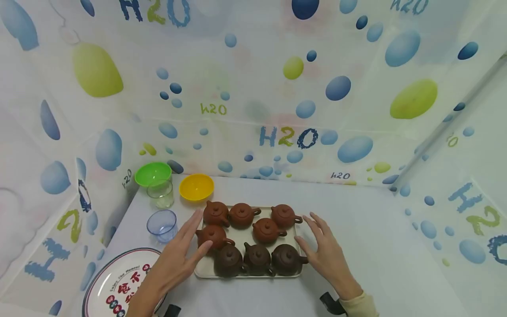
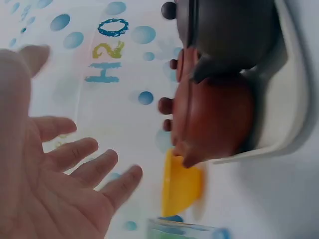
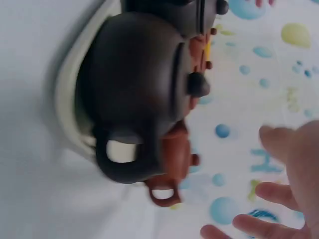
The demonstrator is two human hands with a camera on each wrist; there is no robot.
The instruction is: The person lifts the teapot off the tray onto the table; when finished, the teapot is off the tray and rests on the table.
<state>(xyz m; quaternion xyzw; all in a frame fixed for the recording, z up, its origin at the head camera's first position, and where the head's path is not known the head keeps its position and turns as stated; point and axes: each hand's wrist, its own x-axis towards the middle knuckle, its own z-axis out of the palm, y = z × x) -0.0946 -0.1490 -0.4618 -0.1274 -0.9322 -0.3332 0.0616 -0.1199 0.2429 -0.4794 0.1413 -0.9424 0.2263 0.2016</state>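
Observation:
Several small teapots stand on a cream tray (image 1: 247, 274). Reddish-brown ones, such as a teapot (image 1: 264, 230) near the middle, fill the back and left. Along the front edge is a row of dark brown ones, with a dark teapot (image 1: 286, 259) at the right corner. My left hand (image 1: 180, 255) hovers at the tray's left side, fingers spread, nearest the reddish teapot (image 2: 219, 117). Off the tray's right side my right hand (image 1: 326, 251) is held with fingers apart, close to the handles of the right-hand teapots. Neither hand holds anything.
Left of the tray stand a blue glass (image 1: 162, 225), a clear glass (image 1: 160, 196), a green bowl (image 1: 152, 174) and a yellow bowl (image 1: 196, 187). A round printed plate (image 1: 104, 269) lies at front left, partly behind my left forearm. A patterned curtain (image 1: 245, 88) hangs behind the table.

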